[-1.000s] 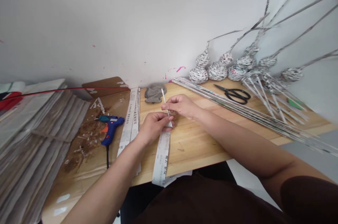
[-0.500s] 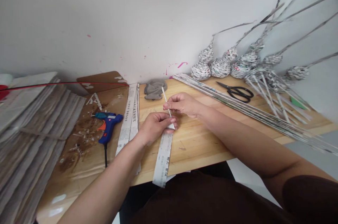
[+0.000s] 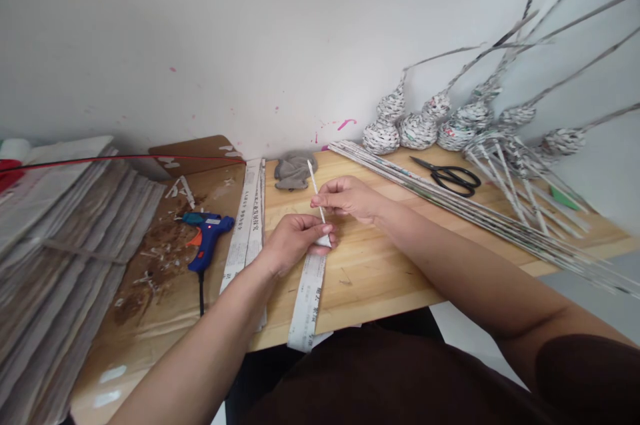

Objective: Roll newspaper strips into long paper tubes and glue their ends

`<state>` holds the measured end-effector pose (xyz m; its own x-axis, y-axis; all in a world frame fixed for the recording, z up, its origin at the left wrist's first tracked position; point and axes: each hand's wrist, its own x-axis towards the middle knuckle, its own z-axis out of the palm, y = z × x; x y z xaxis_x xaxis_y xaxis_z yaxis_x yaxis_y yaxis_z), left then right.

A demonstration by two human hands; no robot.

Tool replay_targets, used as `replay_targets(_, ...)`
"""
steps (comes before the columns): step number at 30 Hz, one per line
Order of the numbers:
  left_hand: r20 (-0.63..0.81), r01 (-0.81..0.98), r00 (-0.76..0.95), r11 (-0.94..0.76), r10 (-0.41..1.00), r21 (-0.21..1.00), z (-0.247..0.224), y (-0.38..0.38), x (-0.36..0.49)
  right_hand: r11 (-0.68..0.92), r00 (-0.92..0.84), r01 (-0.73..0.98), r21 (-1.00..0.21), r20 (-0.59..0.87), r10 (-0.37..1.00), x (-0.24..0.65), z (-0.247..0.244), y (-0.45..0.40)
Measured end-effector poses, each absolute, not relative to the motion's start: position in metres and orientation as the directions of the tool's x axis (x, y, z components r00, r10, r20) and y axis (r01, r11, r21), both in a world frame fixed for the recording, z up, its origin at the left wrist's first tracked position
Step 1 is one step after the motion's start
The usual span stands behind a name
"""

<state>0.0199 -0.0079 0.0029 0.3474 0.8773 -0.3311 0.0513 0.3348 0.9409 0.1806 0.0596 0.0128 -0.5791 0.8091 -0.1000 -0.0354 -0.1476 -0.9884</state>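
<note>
A newspaper strip (image 3: 306,305) hangs from my hands over the front edge of the wooden table (image 3: 370,285). Its upper end is rolled into a thin white paper stick (image 3: 313,177) that points up and away from me. My left hand (image 3: 299,238) is closed, pinching the strip where the flat paper turns into the roll. Just above it, my right hand (image 3: 345,200) grips the rolled stick between thumb and fingers. Whether a rod lies inside the roll I cannot tell. Behind the hands rests a crumpled grey cloth (image 3: 293,170).
Flat newspaper strips (image 3: 243,225) lie left of my hands. Further left are a blue glue gun (image 3: 207,241) on cardboard and a tied newspaper stack (image 3: 75,245). Rolled paper sticks (image 3: 425,195), black scissors (image 3: 450,178) and several woven paper gourds (image 3: 417,128) are at right.
Both hands keep their hold on the paper in nearly the same place. The view has shifted very slightly, and the strip's lower end has moved a little.
</note>
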Motion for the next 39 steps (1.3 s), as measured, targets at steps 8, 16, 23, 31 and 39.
replay_targets(8, -0.319, 0.043, 0.346, 0.325, 0.882, 0.945, 0.0014, -0.0081, 0.0199, -0.151, -0.621, 0.016, -0.988, -0.129, 0.773, 0.1788, 0.0134, 0.0581)
replay_targets(16, -0.325, 0.048, 0.343, 0.329, 0.881, 0.943, 0.0018, -0.0088, 0.0191, -0.14, -0.646, 0.003, -0.99, -0.109, 0.756, 0.1793, 0.0131, 0.0586)
replay_targets(23, -0.326, 0.04, 0.337, 0.333, 0.883, 0.942, 0.0024, -0.0092, 0.0198, -0.146, -0.55, -0.034, -0.989, -0.103, 0.829, 0.1785, 0.0162, 0.0571)
replay_targets(31, -0.331, 0.021, 0.325, 0.343, 0.886, 0.939, 0.0015, -0.008, 0.0201, -0.138, -0.506, -0.043, -0.99, -0.098, 0.857, 0.1789, 0.0147, 0.0577)
replay_targets(39, -0.319, 0.02, 0.32, 0.33, 0.892, 0.944, 0.0022, -0.0077, 0.0196, -0.147, -0.536, -0.02, -0.989, -0.113, 0.837, 0.1803, 0.0152, 0.0575)
